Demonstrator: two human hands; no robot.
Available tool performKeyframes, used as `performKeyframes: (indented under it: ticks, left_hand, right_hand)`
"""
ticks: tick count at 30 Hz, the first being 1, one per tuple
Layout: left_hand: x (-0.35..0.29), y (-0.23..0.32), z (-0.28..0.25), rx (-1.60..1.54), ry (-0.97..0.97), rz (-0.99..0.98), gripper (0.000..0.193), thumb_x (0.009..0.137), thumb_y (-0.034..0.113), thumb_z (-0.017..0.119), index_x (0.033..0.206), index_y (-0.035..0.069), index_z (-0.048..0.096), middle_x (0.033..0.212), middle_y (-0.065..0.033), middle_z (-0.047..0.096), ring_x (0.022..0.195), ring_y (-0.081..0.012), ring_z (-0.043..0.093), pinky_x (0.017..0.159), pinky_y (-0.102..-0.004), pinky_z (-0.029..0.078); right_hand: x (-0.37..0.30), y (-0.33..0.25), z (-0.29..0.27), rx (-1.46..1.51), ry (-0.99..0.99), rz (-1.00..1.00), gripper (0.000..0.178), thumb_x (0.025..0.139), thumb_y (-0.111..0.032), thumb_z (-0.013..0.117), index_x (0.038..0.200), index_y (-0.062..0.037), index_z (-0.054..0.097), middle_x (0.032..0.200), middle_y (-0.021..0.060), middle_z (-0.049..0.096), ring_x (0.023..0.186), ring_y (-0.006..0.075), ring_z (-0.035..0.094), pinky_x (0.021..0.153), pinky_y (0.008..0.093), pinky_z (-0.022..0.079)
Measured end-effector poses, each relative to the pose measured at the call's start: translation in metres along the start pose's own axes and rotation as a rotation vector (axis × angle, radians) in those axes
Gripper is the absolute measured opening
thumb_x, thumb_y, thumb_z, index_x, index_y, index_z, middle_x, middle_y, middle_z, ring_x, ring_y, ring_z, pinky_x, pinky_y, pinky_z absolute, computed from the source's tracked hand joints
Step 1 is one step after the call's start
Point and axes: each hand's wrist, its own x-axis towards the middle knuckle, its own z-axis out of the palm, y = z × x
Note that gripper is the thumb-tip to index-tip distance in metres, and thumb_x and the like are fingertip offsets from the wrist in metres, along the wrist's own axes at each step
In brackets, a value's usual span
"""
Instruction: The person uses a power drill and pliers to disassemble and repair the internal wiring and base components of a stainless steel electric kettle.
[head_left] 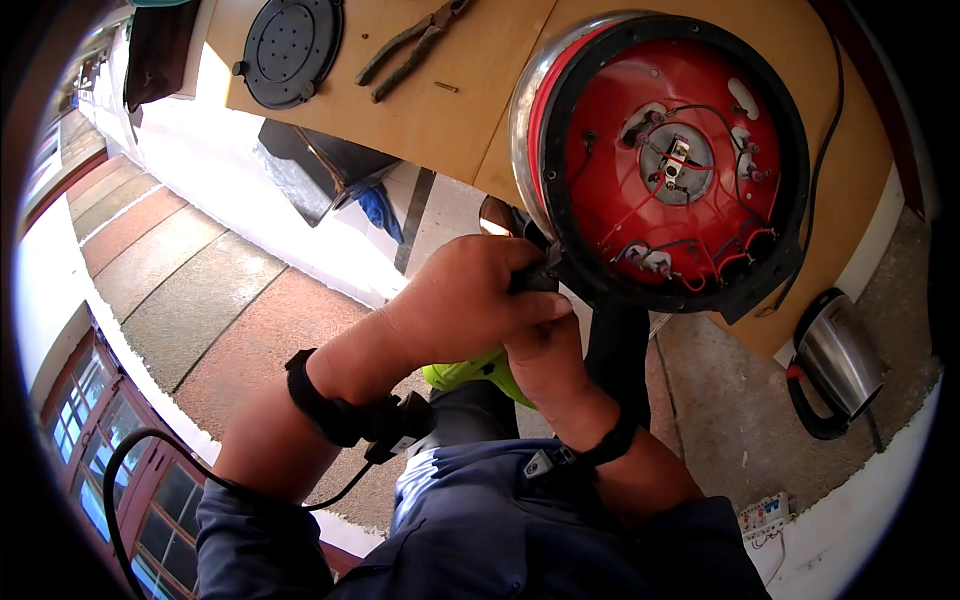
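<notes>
An upturned electric rice cooker (600,150), its base off, lies on the table with a red inside, a black rim, several wires and a metal-and-ceramic part at the centre. My left hand (465,295) is closed at the rim's near left edge, around a small dark piece (537,277). Whether that piece is fixed to the cooker, I cannot tell. Just below, my right hand (545,355) is also closed, pressed against the left one; its fingers are mostly hidden. Both wrists wear black straps.
On the wooden table (480,110) lie a round black base plate (292,52), pliers (412,48) and a screw (446,87). A dark cord (828,150) runs along the right. A steel kettle (840,360) lies on the floor at right, near a small breaker box (764,516).
</notes>
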Motion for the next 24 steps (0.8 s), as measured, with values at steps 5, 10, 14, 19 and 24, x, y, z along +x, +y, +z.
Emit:
performKeyframes:
  ticks: [5, 10, 14, 19, 24]
  left_hand:
    - [-0.005, 0.013, 0.006, 0.182, 0.145, -0.045, 0.043, 0.077, 0.036, 0.079, 0.096, -0.002, 0.071, 0.083, -0.0231, 0.068, 0.083, -0.0381, 0.070, 0.075, -0.0436, 0.053]
    - [-0.002, 0.006, 0.000, 0.019, 0.090, -0.077, 0.047, 0.075, 0.034, 0.083, 0.099, -0.003, 0.071, 0.086, -0.0221, 0.070, 0.084, -0.0370, 0.070, 0.076, -0.0405, 0.054]
    - [0.005, -0.015, -0.009, -0.368, -0.113, -0.094, 0.043, 0.081, 0.026, 0.083, 0.107, -0.006, 0.068, 0.094, -0.0177, 0.071, 0.089, -0.0190, 0.069, 0.080, -0.0321, 0.054]
    - [-0.006, 0.017, -0.004, 0.222, 0.055, -0.030, 0.042, 0.079, 0.033, 0.079, 0.098, -0.004, 0.070, 0.086, -0.0222, 0.069, 0.083, -0.0344, 0.069, 0.075, -0.0409, 0.053]
    - [-0.005, 0.009, -0.005, 0.161, 0.047, -0.011, 0.037, 0.081, 0.028, 0.081, 0.100, -0.002, 0.070, 0.087, -0.0174, 0.070, 0.075, -0.0250, 0.069, 0.069, -0.0353, 0.053]
  right_hand:
    - [-0.003, 0.005, 0.000, -0.068, 0.037, 0.024, 0.023, 0.092, -0.015, 0.070, 0.109, -0.0008, 0.065, 0.105, 0.0116, 0.070, 0.098, 0.0232, 0.068, 0.085, 0.0348, 0.053]
    - [-0.002, -0.010, 0.005, 0.010, 0.049, 0.076, 0.026, 0.092, -0.018, 0.072, 0.110, -0.0006, 0.065, 0.105, 0.0098, 0.069, 0.099, 0.0199, 0.067, 0.085, 0.0326, 0.053]
    - [0.004, -0.013, 0.006, 0.084, 0.041, 0.163, 0.028, 0.092, -0.020, 0.074, 0.109, -0.0006, 0.064, 0.103, 0.0085, 0.068, 0.098, 0.0177, 0.066, 0.084, 0.0313, 0.052]
    - [-0.003, 0.002, 0.003, -0.021, 0.064, 0.007, 0.024, 0.092, -0.016, 0.071, 0.109, 0.0000, 0.064, 0.104, 0.0090, 0.069, 0.097, 0.0186, 0.066, 0.084, 0.0325, 0.053]
    - [-0.005, -0.006, 0.002, -0.064, 0.043, 0.072, 0.021, 0.092, -0.013, 0.069, 0.108, 0.0000, 0.066, 0.104, 0.0096, 0.070, 0.097, 0.0192, 0.067, 0.085, 0.0329, 0.053]
